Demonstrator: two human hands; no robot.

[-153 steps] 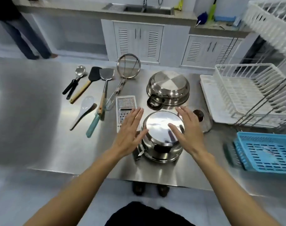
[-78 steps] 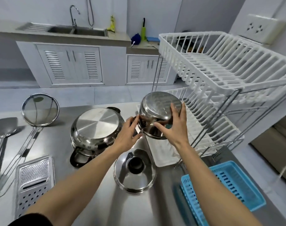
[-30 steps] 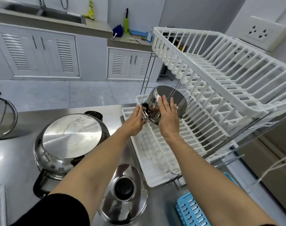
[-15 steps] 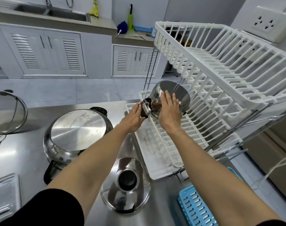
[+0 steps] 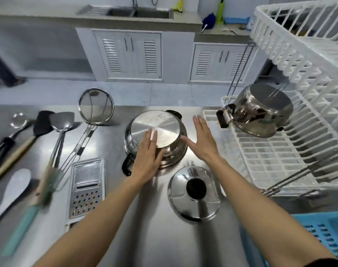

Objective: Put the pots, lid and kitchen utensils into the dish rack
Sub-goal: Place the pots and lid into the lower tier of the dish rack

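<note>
The small steel pot (image 5: 258, 110) lies tilted, bottom up, in the lower tier of the white dish rack (image 5: 276, 160). A larger steel pot (image 5: 164, 130) stands upside down on the steel counter. My left hand (image 5: 148, 157) is open, its fingers over the pot's near left side. My right hand (image 5: 202, 139) is open beside the pot's right side, apart from it. The lid (image 5: 195, 191) with a black knob rests on the counter just below my right wrist. A grater (image 5: 86, 185), a strainer (image 5: 96, 106), spatulas (image 5: 62, 120) and spoons (image 5: 12, 187) lie to the left.
The rack's upper tier (image 5: 303, 41) overhangs at the top right. A blue plastic basket (image 5: 324, 234) sits at the bottom right corner. Cabinets and a sink counter stand beyond the table, with a person's leg at the far left edge.
Both hands let go of the small pot, which stays in the lower rack, and moved left and down to the large pot. The view swung left, showing the utensils again.
</note>
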